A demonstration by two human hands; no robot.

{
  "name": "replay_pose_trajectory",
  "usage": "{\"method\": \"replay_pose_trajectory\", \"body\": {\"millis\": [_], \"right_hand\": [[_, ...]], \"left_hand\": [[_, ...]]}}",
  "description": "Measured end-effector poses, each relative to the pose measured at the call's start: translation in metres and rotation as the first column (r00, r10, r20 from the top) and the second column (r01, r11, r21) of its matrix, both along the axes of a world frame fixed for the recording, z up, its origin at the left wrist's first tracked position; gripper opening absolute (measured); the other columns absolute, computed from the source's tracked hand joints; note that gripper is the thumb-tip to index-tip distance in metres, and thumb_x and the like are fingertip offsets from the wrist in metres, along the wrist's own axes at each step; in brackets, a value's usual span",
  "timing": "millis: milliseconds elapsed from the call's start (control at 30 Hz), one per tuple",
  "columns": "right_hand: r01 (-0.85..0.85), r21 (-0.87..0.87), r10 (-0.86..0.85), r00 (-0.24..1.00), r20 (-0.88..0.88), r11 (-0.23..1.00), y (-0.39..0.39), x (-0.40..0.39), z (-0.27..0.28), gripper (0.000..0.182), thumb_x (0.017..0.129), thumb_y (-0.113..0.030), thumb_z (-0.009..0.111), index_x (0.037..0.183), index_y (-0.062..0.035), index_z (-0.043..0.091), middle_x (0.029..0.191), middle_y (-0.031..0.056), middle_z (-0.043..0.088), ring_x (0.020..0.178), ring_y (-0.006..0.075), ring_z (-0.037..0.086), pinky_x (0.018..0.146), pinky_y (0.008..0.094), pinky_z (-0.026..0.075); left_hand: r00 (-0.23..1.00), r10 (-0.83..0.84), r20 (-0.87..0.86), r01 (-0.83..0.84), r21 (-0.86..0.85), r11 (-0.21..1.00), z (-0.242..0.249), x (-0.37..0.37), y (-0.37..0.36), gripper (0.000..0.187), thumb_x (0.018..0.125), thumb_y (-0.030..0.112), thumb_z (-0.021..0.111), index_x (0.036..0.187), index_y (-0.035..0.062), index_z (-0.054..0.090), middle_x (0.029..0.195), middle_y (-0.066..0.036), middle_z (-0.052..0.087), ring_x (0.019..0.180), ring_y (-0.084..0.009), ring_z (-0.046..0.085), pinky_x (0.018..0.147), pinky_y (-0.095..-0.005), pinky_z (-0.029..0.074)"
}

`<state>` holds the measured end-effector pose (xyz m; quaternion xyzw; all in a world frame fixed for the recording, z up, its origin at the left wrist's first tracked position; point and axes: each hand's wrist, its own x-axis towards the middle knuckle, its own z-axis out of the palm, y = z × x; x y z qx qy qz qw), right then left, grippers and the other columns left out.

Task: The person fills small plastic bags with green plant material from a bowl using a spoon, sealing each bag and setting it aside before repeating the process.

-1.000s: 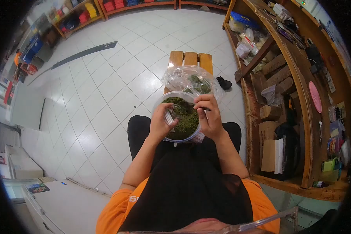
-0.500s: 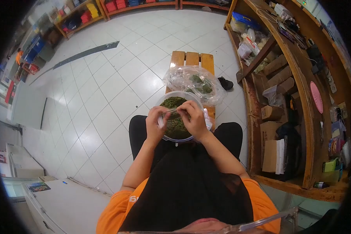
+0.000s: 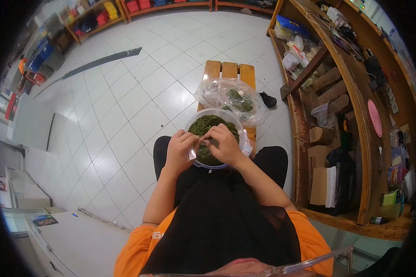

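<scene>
Above a round tub (image 3: 237, 118), both bare hands meet at close range, and from my distant post I look almost straight down on them. The moss (image 3: 211, 121) inside is deep green, with yellower flecks toward the top. It looks springy and crumbly, a fine-textured mass that fills much of the tub. The tub itself is pale, smooth and translucent, with a circular rim and a bluish line along its near edge. It sits at the near end of a slatted wooden bench (image 3: 211, 70), between the person's black-clad knees.

I have the left hand (image 3: 174, 151) over the tub's left side, its fingers closed on a clear plastic packet (image 3: 192, 154) that is shiny, flat and narrow. The right hand (image 3: 224, 145) reaches in from the other side. Its fingertips are drawn in close to the left ones, but I cannot tell whether they pinch anything.

Just beyond the tub lies a clear plastic bag (image 3: 211, 93), crinkled and glossy, spread loosely across the warm brown slats. Green clumps (image 3: 237, 95), rougher and more broken up, show through its film. Against the tub's right side I make out a white and pinkish packet (image 3: 247, 147), partly covered. Pale, glossy tiles (image 3: 125, 106) surround the bench, laid in a diamond grid.
</scene>
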<state>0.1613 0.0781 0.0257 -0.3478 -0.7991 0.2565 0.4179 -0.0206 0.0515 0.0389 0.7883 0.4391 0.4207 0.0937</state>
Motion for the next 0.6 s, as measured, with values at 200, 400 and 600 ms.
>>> {"method": "replay_pose_trajectory", "body": {"millis": [200, 400, 600], "right_hand": [[0.074, -0.200, -0.055, 0.993, 0.101, 0.977, 0.000, 0.001, -0.007, 0.022, 0.081, -0.021, 0.072, 0.078, -0.0014, 0.061, 0.077, 0.0134, 0.057, 0.077, 0.0322, 0.055, 0.068, 0.0405, 0.044], [-0.052, -0.175, 0.039, 0.996, -0.077, 0.983, 0.006, -0.002, 0.008, 0.021, 0.084, -0.021, 0.070, 0.080, -0.0009, 0.063, 0.078, 0.0136, 0.059, 0.078, 0.0316, 0.056, 0.069, 0.0400, 0.045], [-0.048, -0.077, 0.046, 0.998, -0.036, 0.996, 0.009, -0.004, 0.002, 0.020, 0.084, -0.018, 0.069, 0.078, 0.0000, 0.061, 0.077, 0.0135, 0.059, 0.076, 0.0300, 0.055, 0.067, 0.0405, 0.044]], "left_hand": [[0.996, 0.029, -0.084, -0.028, 0.013, 1.000, 0.005, -0.007, 0.001, 0.012, 0.074, 0.002, 0.070, 0.083, 0.0062, 0.063, 0.079, -0.006, 0.064, 0.072, -0.0276, 0.056, 0.066, -0.0388, 0.047], [1.000, -0.015, -0.018, 0.013, -0.094, 0.995, 0.009, -0.007, 0.002, 0.011, 0.074, 0.003, 0.069, 0.084, 0.0053, 0.063, 0.080, -0.007, 0.063, 0.073, -0.0295, 0.056, 0.066, -0.0398, 0.047], [0.997, 0.040, -0.059, -0.042, -0.049, 0.998, 0.006, -0.003, 0.002, 0.011, 0.075, 0.002, 0.068, 0.084, 0.0052, 0.062, 0.080, -0.007, 0.063, 0.073, -0.0294, 0.055, 0.065, -0.0394, 0.046]]}}
